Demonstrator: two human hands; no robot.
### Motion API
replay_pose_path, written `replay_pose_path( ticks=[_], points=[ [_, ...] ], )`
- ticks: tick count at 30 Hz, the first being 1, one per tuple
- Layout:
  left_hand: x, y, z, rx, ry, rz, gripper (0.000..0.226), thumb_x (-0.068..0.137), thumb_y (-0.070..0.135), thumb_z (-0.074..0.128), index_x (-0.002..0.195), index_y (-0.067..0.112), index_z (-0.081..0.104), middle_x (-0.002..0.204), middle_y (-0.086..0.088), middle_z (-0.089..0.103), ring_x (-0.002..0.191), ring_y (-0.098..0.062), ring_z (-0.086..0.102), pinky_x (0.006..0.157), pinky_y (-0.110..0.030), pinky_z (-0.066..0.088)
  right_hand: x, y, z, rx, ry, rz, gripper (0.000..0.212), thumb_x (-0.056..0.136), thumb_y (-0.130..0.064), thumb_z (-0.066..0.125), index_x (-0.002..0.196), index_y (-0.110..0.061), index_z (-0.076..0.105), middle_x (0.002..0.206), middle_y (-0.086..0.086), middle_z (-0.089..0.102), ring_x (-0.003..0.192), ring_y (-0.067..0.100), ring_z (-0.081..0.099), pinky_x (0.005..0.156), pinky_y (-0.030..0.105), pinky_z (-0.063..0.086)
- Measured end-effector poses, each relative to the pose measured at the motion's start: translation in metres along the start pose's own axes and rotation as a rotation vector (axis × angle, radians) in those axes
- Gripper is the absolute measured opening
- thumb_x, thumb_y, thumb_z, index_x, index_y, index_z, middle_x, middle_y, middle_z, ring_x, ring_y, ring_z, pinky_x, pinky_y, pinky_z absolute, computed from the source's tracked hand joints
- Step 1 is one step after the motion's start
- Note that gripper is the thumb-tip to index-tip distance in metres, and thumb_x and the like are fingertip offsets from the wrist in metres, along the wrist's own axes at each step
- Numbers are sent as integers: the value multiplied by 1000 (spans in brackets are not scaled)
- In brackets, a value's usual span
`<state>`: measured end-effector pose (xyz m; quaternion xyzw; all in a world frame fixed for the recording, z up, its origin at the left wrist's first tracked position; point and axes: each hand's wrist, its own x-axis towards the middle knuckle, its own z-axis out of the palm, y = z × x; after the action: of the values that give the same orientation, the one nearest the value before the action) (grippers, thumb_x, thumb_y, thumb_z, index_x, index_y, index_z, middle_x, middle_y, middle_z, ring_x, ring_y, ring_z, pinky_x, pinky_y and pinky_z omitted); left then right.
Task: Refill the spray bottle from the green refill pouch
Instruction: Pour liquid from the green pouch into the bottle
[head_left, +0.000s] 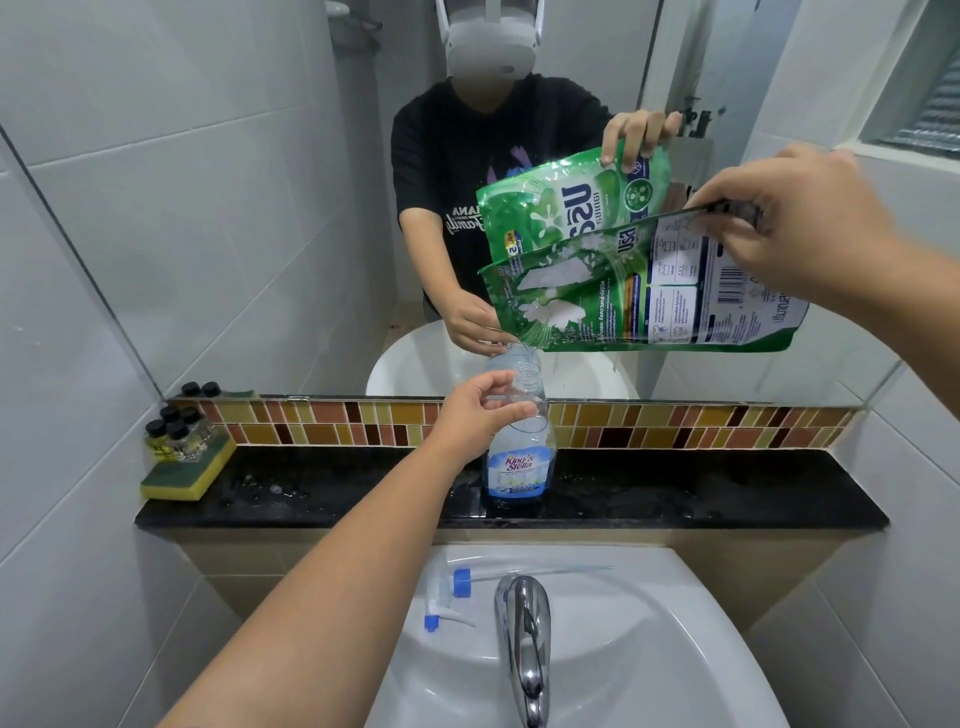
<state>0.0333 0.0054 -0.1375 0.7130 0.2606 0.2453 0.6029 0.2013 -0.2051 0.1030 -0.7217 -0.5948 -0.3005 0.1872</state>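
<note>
Bright, even, cool-white indoor light fills the view, casting only soft shadows. Glare streaks the chrome faucet (524, 639) and glints off the green refill pouch (639, 291); the black counter (675, 493) shows speckled reflections. Wide-angle distortion bows the wall tiles and counter at the edges. Focus is sharp overall.

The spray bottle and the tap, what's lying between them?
In the head view, the black ledge edge and bare white sink rim. The trigger sprayer head lies off to the left, its tube reaching just behind the tap.
</note>
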Motion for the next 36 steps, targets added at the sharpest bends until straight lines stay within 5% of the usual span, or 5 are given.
replay_pose_path(
  ticks=[6,24,36],
  points=[
    [0,0,0,-3,-5,-11,64,74,34,83,131,22,57,124,2,63,110,-14,63,93,-44,54,-1,0,0,0,1,2,18,87,-21,62,102,-19,71,78,3,66,80,29,45,77,47,38],
    [-1,1,2,21,14,8,65,74,36,83,132,26,55,115,16,59,102,1,58,75,-18,51,1,-5,-5,-5,11,5,16,87,-19,62,101,-18,72,73,-5,54,80,27,43,77,42,31],
    [0,2,2,4,9,-11,64,75,30,84,132,21,56,128,1,61,109,-10,62,91,-37,55,1,-4,-9,-5,12,14,16,87,-19,63,101,-18,72,73,-3,56,79,30,45,76,45,36]
  ],
)
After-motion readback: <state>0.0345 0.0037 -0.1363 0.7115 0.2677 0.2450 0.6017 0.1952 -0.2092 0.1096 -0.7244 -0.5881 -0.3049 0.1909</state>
